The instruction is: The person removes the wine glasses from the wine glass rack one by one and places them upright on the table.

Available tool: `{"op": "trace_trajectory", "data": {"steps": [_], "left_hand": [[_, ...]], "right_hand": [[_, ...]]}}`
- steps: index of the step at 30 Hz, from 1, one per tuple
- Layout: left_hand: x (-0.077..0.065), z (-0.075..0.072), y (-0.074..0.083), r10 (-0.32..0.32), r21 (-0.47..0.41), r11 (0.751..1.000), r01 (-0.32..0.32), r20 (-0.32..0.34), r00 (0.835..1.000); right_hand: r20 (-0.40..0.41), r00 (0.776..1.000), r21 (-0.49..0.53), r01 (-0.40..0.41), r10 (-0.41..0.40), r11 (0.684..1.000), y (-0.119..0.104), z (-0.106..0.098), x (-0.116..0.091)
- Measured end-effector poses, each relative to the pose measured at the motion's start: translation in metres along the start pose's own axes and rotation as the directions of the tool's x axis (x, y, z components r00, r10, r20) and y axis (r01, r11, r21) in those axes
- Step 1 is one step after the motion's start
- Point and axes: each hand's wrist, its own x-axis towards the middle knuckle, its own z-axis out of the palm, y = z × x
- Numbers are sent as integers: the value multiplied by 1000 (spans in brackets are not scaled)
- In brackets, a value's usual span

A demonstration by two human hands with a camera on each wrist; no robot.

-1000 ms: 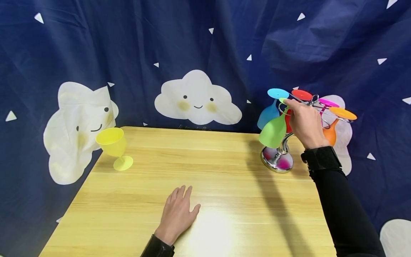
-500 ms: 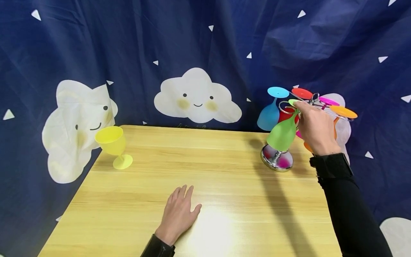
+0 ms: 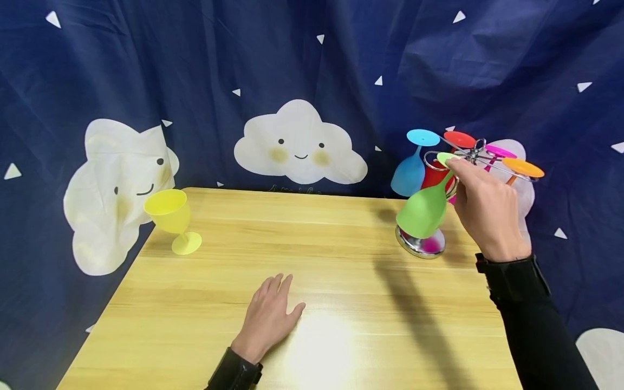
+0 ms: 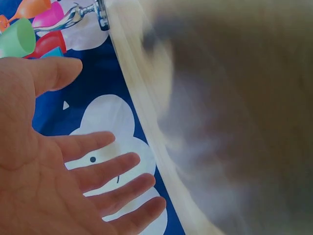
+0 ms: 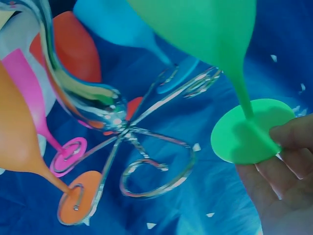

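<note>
My right hand [image 3: 492, 211] pinches the foot of a green plastic goblet [image 3: 423, 211], which hangs upside down and tilted. In the right wrist view, thumb and fingers grip the edge of its round foot [image 5: 239, 139], apart from the nearby wire loops. Behind it stands a chrome goblet rack [image 5: 112, 122] with curled wire arms. Upside down on this rack hang a blue goblet [image 3: 408, 174], a red goblet [image 5: 73, 46], a pink goblet [image 5: 29, 93] and an orange goblet [image 5: 17, 127]. My left hand [image 3: 268, 317], fingers spread, is over the front of the table, holding nothing.
A yellow goblet [image 3: 169, 212] stands upright near the left edge of the wooden table [image 3: 292, 233]. The rack's round, shiny base [image 3: 431, 248] sits at the back right. Behind hangs a dark blue curtain [image 3: 292, 54] with white clouds and triangles.
The green goblet first shifted right, then back left and slightly lower, away from the rack's arm. My right hand has moved right and down. The left hand has barely moved.
</note>
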Motion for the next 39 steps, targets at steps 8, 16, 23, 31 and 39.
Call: {"op": "trace_trajectory", "data": {"steps": [8,16,23,31,39], "left_hand": [[9,-11,-5,43,-85,996,-40,38,998],[13,-17,-1,102,-182,979,-89,63,993],[15,-23,4,98,-204,975,-84,62,993],[23,-24,10,89,-287,956,-67,63,994],[43,-12,26,94,-557,829,-62,30,995]], "right_hand": [[-46,997,49,70,-67,996,-24,0,-18],[-56,998,212,-16,28,977,-29,35,-47],[90,937,386,-344,337,856,-36,80,-83],[471,725,574,-684,503,449,-66,111,-110],[747,479,604,-779,460,-169,-97,129,-129]]}}
